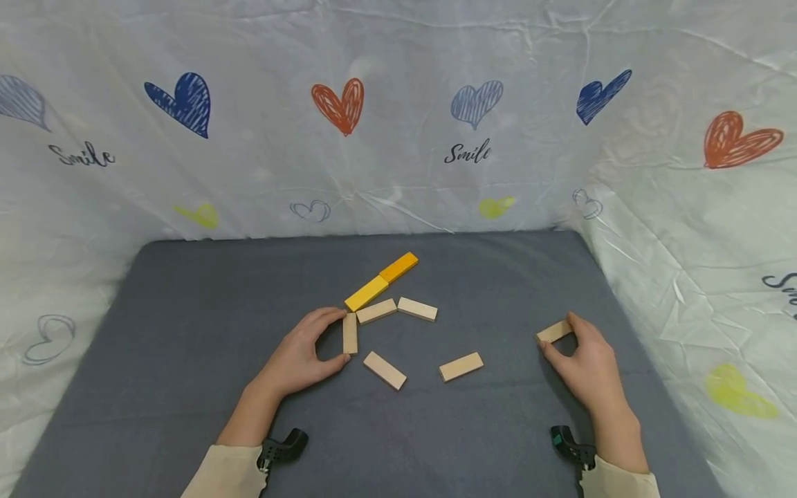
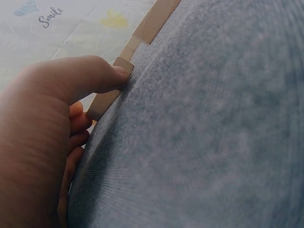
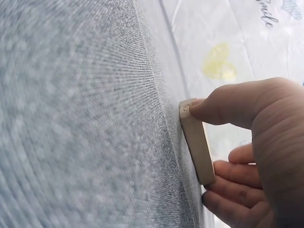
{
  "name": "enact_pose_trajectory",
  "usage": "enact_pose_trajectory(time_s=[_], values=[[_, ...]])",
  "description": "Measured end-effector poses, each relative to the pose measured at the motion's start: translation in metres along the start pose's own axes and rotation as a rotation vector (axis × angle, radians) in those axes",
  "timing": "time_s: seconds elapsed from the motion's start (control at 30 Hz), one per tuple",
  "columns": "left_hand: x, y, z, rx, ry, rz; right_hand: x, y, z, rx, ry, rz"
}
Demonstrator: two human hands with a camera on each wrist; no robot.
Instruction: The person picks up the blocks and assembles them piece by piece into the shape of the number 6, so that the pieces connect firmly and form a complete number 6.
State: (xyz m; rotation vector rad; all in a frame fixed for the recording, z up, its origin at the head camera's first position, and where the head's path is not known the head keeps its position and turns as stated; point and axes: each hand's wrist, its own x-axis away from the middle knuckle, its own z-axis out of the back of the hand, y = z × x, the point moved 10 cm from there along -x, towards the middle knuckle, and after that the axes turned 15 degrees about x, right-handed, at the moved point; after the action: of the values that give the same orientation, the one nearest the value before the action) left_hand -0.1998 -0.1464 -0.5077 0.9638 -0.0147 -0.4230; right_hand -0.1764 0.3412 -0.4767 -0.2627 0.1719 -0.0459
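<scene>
- Wood, pale and square-edged, sits between the fingers and thumb of my right hand (image 1: pixel 591 360): I pinch the right-hand block (image 1: pixel 554 333) by its two ends, thumb at the left one. I can't tell whether it rests on the cloth.
- My left hand (image 1: pixel 303 354) spans the left-hand block (image 1: pixel 351 334) the same way, thumb on its near end, fingertip at the far end.
- Both blocks look light, stiff and hard to harm. I'd guess the bare faces are smooth but not slippery, so a gentle end-to-end pinch should do; squeezing off-centre might swivel them.
- Just beside the left-hand block's far end, a plain block (image 1: pixel 376 311) slants away to the right, and another plain block (image 1: pixel 418 309) follows it.
- Farther back, a yellow block (image 1: pixel 367 293) and an orange block (image 1: pixel 398 267) lie end to end; I'd take those by the ends too, or across the narrow width where neighbours crowd.
- Nearer me, two loose blocks (image 1: pixel 385 371) lie apart between my hands, with room for fingertips all round.
- Grey cloth (image 1: pixel 498 429) lies under everything; it probably gives some grip against sliding.
</scene>
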Motion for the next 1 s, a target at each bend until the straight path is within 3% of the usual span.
enact_pose_trajectory(time_s=[1.0], values=[[0.000,0.001,0.002,0.006,0.004,-0.009,-0.015,-0.053,-0.006,-0.061,-0.022,0.227]])
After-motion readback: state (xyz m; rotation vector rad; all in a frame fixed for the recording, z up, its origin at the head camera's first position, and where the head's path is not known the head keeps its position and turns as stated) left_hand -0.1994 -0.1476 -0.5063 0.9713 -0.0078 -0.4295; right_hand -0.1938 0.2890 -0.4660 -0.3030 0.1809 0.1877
